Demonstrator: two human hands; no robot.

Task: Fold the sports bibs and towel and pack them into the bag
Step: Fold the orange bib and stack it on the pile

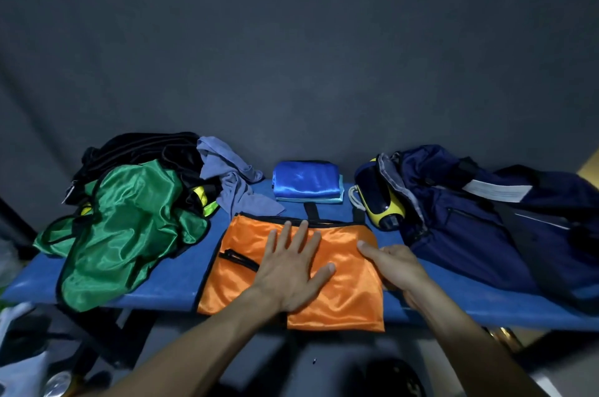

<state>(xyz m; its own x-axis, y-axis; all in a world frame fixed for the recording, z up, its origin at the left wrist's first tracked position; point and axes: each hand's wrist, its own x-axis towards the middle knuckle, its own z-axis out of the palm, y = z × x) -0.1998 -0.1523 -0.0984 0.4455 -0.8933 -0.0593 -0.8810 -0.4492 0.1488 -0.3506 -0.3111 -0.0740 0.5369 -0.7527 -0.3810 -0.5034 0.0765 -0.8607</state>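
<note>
An orange bib (348,293) with black trim lies partly folded at the front middle of the blue bench (168,280). My left hand (293,267) presses flat on it, fingers spread. At the bib's right edge rests my right hand (397,263), fingers on the fabric, holding nothing that I can see. A folded blue bib (304,181) sits on a folded light-blue piece behind. A crumpled green bib (129,228) lies at the left, with black and yellow bibs (152,150) heaped behind it. A grey-blue towel (233,184) lies crumpled beside them. The navy bag (486,221) lies at the right.
A yellow and navy pouch (379,199) with a white cord lies at the bag's left end. A dark cloth backdrop hangs behind the bench. Below the bench at the lower left are white bags and a can; the floor is dim.
</note>
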